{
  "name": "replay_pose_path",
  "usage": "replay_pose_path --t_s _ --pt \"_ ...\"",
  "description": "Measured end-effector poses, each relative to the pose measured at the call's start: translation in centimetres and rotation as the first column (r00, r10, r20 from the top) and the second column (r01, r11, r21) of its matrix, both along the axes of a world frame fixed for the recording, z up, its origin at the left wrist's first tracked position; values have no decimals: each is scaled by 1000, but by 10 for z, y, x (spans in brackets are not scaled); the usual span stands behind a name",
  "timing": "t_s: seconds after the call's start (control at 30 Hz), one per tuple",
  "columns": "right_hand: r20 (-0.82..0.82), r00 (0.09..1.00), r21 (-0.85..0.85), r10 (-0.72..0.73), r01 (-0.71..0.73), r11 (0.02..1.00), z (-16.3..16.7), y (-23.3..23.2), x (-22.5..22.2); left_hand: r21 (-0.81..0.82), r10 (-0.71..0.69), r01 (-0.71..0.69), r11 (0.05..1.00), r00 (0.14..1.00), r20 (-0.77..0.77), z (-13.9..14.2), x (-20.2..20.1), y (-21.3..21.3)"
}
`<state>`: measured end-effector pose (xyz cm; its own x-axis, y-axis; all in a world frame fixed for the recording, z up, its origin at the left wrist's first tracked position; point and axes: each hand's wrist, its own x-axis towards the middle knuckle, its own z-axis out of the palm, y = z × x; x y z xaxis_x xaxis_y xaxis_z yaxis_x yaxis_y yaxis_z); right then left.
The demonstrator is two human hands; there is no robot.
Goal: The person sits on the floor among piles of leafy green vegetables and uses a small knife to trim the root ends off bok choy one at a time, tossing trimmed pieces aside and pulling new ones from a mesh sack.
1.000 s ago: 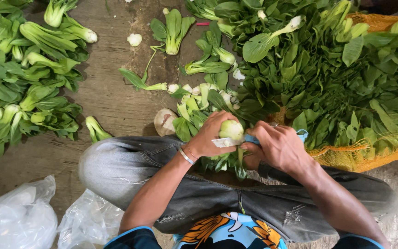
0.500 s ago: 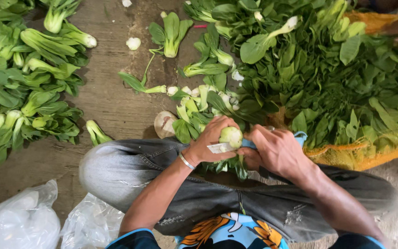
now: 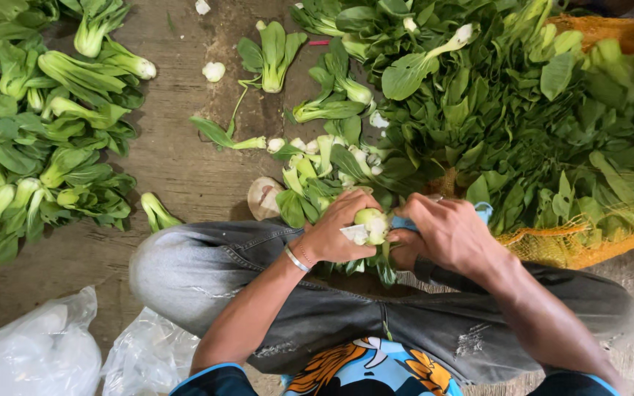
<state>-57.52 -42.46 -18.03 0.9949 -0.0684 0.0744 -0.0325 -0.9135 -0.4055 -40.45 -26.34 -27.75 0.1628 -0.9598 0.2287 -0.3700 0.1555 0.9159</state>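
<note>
Head view. Bare, worn wooden flooring [image 3: 185, 161] forms the work surface, seen from directly above.

Far right: a large heap of bok choy [image 3: 522, 125] lies on an orange mesh sack [image 3: 574, 246]. Far left: a second pile of bok choy heads [image 3: 38, 147] lies in rows, well apart from the heap. Between the two piles, loose heads, cut stem ends [image 3: 214, 71] and leaf scraps are scattered on the floor. Near left: two clear plastic bags [image 3: 31, 356] lie beside the person's knee.

The person sits with grey-trousered legs [image 3: 207, 271] crossed at the near centre.

Left hand [image 3: 335, 235]: fingers curled closed around one bok choy head [image 3: 368, 220], pale stem end up; a thin bracelet [image 3: 296, 259] sits at the wrist.

Right hand [image 3: 445, 233]: fingers closed, touching the same head from the right. A blue object [image 3: 483, 212] shows just beside this hand; whether the hand grips it cannot be told.

The held head is above the lap, at the near edge of the heap, its leaves hanging between the hands.
</note>
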Motion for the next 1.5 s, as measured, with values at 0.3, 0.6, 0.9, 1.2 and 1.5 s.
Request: replay_pose_path --t_s 0.3,0.6,0.9,1.2,1.5 --pt "-185 911 198 -368 401 894 5 -36 -9 167 25 24 986 959 -283 1 1 4" --pt "-156 929 628 -335 355 693 -31 21 11 41 190 -186 982 974 -120 -28 -7 -2" --pt "-186 839 344 -511 543 766 -20 4 8 38 275 -274 961 962 -1 -17 -2 -5" --pt "-326 819 331 -472 566 755 -17 13 15 117 244 -233 965 966 -84 -30 -9 -10" --pt "-430 729 146 -532 638 756 -75 0 7 47 110 -100 994 935 -337 -77 -9 -23"
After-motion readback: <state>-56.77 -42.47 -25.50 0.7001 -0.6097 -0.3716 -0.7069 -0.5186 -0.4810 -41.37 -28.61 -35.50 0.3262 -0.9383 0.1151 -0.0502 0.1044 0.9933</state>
